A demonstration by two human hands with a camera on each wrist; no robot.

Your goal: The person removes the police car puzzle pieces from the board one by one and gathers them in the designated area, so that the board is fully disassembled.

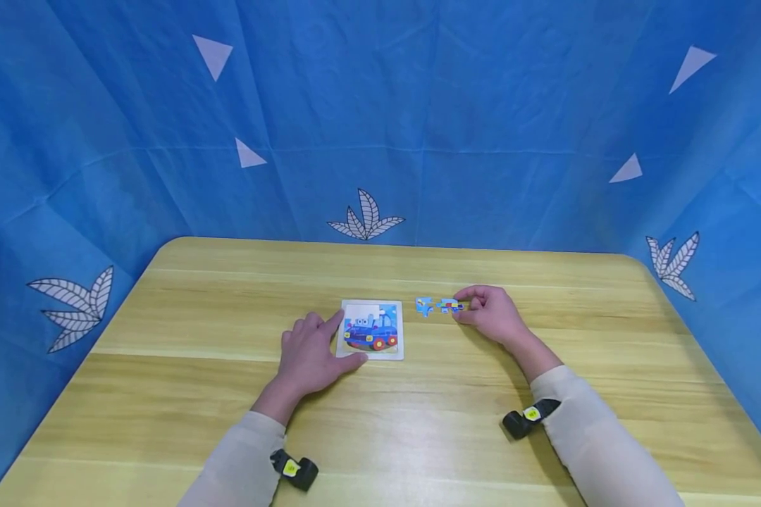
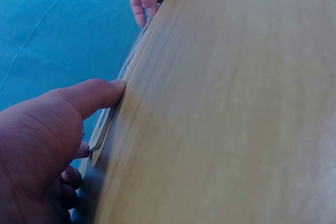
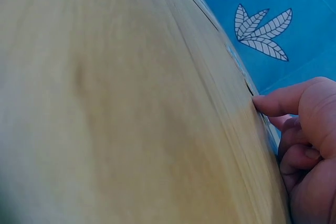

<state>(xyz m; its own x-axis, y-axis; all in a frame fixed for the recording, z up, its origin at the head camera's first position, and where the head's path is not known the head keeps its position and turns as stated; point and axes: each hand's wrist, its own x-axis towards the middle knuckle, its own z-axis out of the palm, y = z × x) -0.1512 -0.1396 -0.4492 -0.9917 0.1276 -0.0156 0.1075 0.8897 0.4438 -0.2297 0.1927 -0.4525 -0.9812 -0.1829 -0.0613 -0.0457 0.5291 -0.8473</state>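
A small framed jigsaw puzzle [image 1: 370, 339] lies on the table in the head view, with a blue cartoon car on it and a bare white area at its upper left. My left hand [image 1: 311, 354] holds its frame from the left, thumb at the front edge and forefinger near the upper left corner. To the right of the puzzle, my right hand [image 1: 491, 314] pinches a colourful puzzle piece [image 1: 449, 305] between thumb and forefinger, low at the tabletop. Just left of that lies another loose blue puzzle piece [image 1: 423, 305]. Both wrist views show the puzzle and pieces only edge-on.
The wooden table [image 1: 190, 310] has rounded far corners. Behind it and along both sides hangs a blue curtain [image 1: 495, 105] with white triangles and leaf prints. A black strap device sits on each sleeve.
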